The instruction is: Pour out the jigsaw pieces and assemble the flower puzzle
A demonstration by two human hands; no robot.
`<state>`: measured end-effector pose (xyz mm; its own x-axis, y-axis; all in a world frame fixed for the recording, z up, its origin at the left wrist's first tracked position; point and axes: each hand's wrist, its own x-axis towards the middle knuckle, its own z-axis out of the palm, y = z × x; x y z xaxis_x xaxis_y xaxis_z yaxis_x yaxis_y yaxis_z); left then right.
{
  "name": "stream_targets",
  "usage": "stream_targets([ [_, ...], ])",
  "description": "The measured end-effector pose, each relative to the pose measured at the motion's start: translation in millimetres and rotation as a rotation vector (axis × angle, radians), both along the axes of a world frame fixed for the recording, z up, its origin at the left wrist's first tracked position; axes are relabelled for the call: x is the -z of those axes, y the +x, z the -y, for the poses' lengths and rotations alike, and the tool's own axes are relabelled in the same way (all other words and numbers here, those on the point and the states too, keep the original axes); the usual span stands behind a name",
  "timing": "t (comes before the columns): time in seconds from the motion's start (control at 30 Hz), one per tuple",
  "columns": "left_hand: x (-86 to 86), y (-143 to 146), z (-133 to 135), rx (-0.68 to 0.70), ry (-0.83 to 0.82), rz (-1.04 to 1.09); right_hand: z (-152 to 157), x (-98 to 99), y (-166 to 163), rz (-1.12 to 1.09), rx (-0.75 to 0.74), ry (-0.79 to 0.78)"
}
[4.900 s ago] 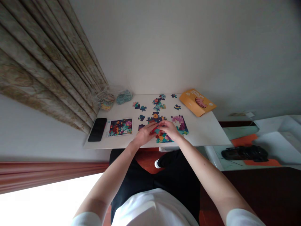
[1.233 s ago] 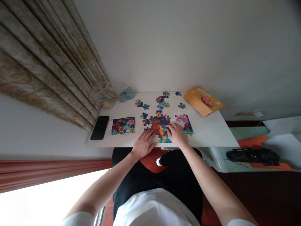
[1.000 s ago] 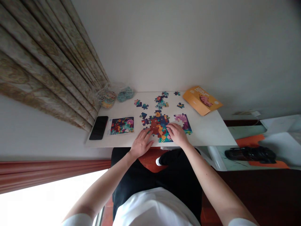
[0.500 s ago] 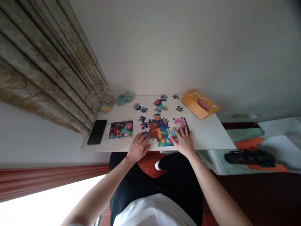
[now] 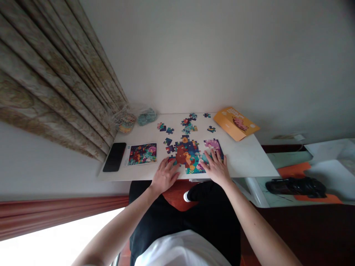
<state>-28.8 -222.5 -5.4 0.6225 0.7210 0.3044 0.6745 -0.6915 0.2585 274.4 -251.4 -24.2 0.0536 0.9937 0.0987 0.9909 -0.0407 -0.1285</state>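
Note:
A partly joined colourful jigsaw (image 5: 188,155) lies near the front edge of the white table (image 5: 244,159). My left hand (image 5: 165,174) rests flat with fingers spread at the jigsaw's left edge. My right hand (image 5: 217,168) lies flat, fingers stretched out, on the jigsaw's right part with the purple section (image 5: 212,144). Neither hand holds a piece. Several loose pieces (image 5: 188,123) lie further back.
A picture card (image 5: 142,153) and a black phone (image 5: 114,157) lie at the table's left. An orange box (image 5: 235,123) sits at the back right, bagged pieces (image 5: 126,120) at the back left by the curtain. A black shoe (image 5: 295,186) is on the floor to the right.
My right hand slid to the right, from the middle of the jigsaw to its purple section. My left hand stayed flat at the left edge. The view shifted slightly.

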Motion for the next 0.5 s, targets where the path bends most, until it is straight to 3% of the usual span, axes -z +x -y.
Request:
stream_targets([
  [0.5,-2.7,2.5,-0.3,0.000,0.002,-0.069,-1.1,-5.5,-2.2,0.007,0.020,-0.074],
])
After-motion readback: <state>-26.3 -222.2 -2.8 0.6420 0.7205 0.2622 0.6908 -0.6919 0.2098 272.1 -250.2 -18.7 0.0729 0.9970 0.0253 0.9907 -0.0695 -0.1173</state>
